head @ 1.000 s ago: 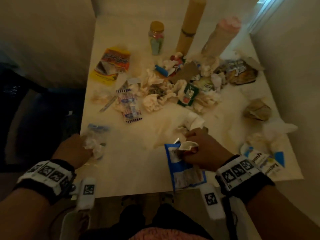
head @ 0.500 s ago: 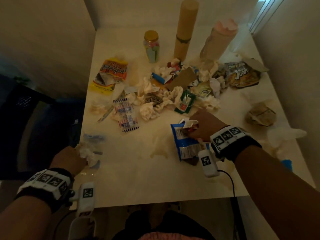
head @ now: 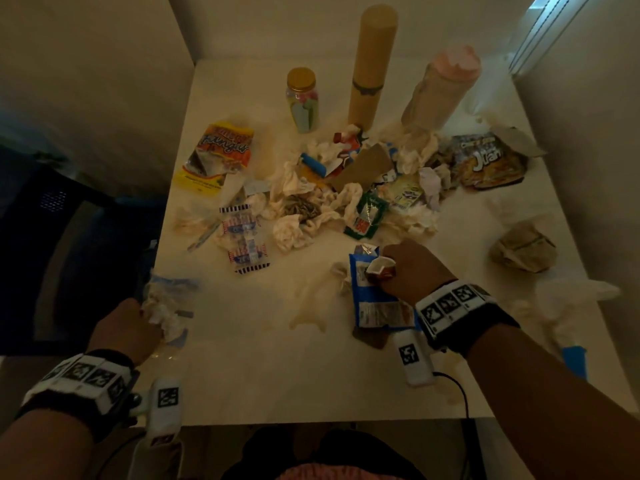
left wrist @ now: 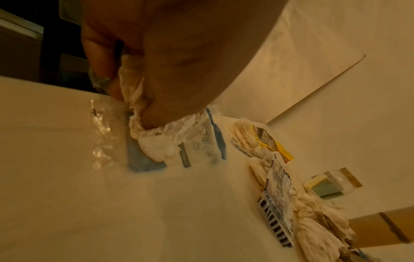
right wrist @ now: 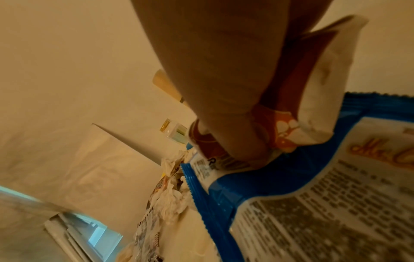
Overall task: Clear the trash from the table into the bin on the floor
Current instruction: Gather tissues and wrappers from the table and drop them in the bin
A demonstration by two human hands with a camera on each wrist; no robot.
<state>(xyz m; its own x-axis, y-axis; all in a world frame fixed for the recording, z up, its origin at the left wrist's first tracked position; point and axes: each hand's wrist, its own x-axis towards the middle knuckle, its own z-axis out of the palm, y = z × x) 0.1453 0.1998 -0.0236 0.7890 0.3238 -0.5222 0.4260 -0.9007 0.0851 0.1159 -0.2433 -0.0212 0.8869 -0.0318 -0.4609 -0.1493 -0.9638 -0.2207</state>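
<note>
Now left hand (head: 126, 329) fingers clutch crumpled tissue (head: 162, 315); right hand (head: 414, 271) fingers grasp wrappers (head: 372, 289).

The person is wearing a wide black band on each forearm, just behind the left hand (head: 126, 332) and the right hand (head: 414, 271). Each band is carrying a white strip of square black-and-white coded markers across its top. A white block-shaped unit is hanging from the underside of each wrist, and each unit is showing one more square coded marker on its face. A thin black cable is looping out from the unit at the lower right of the frame. At the bottom centre, dark clothing and a strip of pink fabric are showing.
</note>
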